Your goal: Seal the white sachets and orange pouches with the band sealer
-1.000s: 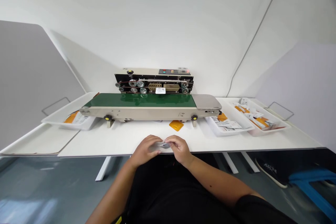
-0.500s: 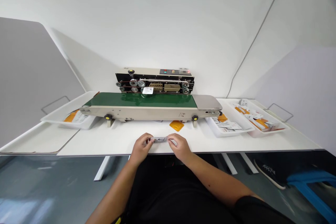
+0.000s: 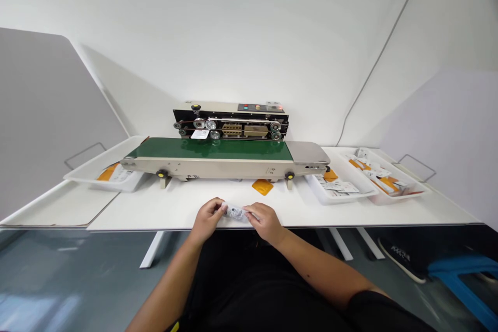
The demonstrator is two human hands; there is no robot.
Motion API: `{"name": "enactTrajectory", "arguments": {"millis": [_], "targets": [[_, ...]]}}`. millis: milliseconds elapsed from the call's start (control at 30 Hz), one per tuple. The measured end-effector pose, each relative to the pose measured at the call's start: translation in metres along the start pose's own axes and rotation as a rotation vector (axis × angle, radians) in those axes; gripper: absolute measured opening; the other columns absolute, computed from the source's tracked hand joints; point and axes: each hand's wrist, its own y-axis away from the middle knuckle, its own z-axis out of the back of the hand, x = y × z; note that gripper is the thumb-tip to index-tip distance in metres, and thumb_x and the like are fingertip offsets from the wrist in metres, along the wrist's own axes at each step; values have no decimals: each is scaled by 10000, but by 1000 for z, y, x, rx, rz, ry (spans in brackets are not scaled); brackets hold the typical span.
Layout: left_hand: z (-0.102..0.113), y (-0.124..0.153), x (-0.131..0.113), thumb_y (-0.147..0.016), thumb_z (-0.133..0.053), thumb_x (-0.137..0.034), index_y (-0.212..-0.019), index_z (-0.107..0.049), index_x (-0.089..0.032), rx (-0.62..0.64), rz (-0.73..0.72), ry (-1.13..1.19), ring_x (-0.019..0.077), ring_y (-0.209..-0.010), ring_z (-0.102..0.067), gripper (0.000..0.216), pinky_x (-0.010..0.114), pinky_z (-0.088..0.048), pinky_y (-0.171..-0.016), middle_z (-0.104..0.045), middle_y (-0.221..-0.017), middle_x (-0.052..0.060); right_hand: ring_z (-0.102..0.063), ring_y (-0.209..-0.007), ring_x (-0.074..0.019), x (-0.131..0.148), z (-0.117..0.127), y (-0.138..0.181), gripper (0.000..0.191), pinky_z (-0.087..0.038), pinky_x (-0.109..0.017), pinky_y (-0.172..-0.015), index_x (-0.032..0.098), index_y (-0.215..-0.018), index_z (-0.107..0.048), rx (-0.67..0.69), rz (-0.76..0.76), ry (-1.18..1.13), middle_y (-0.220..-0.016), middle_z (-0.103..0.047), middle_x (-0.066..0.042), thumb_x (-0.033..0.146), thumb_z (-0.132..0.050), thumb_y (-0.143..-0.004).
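Between my two hands is a small white printed sachet [image 3: 235,212], held just above the front of the white table. My left hand [image 3: 208,219] pinches its left end between thumb and fingers. On the other end, my right hand [image 3: 265,222] closes with thumb and fingertips. Behind them stands a band sealing machine [image 3: 231,119] with a green conveyor belt [image 3: 218,149]. Another white sachet [image 3: 200,134] is caught at the machine's left rollers, above the belt. An orange sachet [image 3: 262,187] lies flat on the table under the conveyor's front edge.
At the left a white tray [image 3: 87,181] holds orange and white sachets. Two white bins, a nearer one [image 3: 346,199] and a farther one [image 3: 416,194], hold more at the right. A blue stool [image 3: 459,270] and a shoe [image 3: 400,257] are at the lower right.
The sachet in my hands has tilted so its printed face shows more. The sachet at the machine has travelled left along the rollers.
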Motion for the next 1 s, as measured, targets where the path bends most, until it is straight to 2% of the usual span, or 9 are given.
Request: {"name": "enactTrajectory", "arguments": {"millis": [233,433,500,600,667,733,800,900,1000], "targets": [[-1,0,-4,-918,-648,-464,-835,-656,-198,-1,43,27,175,-717,-611,279,267,-501,-671,-639,-769,5,-727,-801,-225,-1,-1,2,221,-596,-363,-758,246,-1064,-752,-40,-13,10,-892,-773,-77,320,-553,-1003],[-1,1,-7,-909,-645,-505,-868,-662,-201,18,89,36,163,-650,-602,307,247,-520,-560,-636,-757,4,-729,-793,-219,-2,-4,4,201,-604,-357,-771,247,-1046,-754,-57,-98,-15,-890,-774,-67,326,-584,-974],[-1,1,-8,-899,-660,-495,-919,-675,-203,41,101,53,173,-681,-633,293,254,-539,-563,-670,-803,15,-732,-848,-216,-2,-4,4,248,-602,-360,-819,247,-1137,-742,-2,-119,-42,-977,-779,-72,292,-559,-976],[-1,0,-11,-904,-668,-451,-1102,-684,-209,125,105,82,187,-732,-672,312,281,-566,-618,-721,-895,36,-729,-904,-215,-1,-4,1,354,-592,-372,-868,256,-1285,-696,165,-152,-81,-1115,-770,-76,261,-557,-959],[0,-1,-13,-912,-662,-421,-1204,-675,-213,193,81,62,194,-759,-681,358,297,-573,-652,-735,-933,48,-730,-904,-216,-1,-3,-1,364,-588,-378,-874,264,-1286,-702,232,-216,-126,-1123,-774,-68,272,-590,-939],[1,-1,-15,-907,-667,-402,-1175,-704,-208,247,51,11,200,-779,-681,333,303,-572,-671,-738,-931,55,-732,-910,-218,-4,-4,-3,311,-585,-374,-867,259,-1207,-744,231,-307,-205,-1094,-782,-58,292,-620,-923],[1,-1,-15,-893,-683,-400,-1065,-730,-196,268,60,-6,195,-749,-673,271,294,-563,-649,-728,-875,48,-730,-882,-215,-10,-5,-3,248,-589,-354,-814,237,-1103,-774,194,-406,-312,-1022,-786,-53,322,-643,-909],[-1,0,-13,-859,-718,-423,-936,-693,-196,241,159,102,166,-629,-644,241,266,-537,-558,-683,-757,4,-697,-726,-185,-20,-8,-1,218,-574,-310,-682,209,-995,-771,123,-536,-451,-820,-745,-24,368,-678,-879],[-3,1,-11,-819,-762,-426,-865,-644,-209,190,222,196,150,-569,-625,252,257,-526,-515,-653,-711,-27,-632,-620,-156,-23,-10,1,183,-536,-279,-608,209,-912,-746,51,-590,-512,-686,-657,18,374,-719,-838]]}}
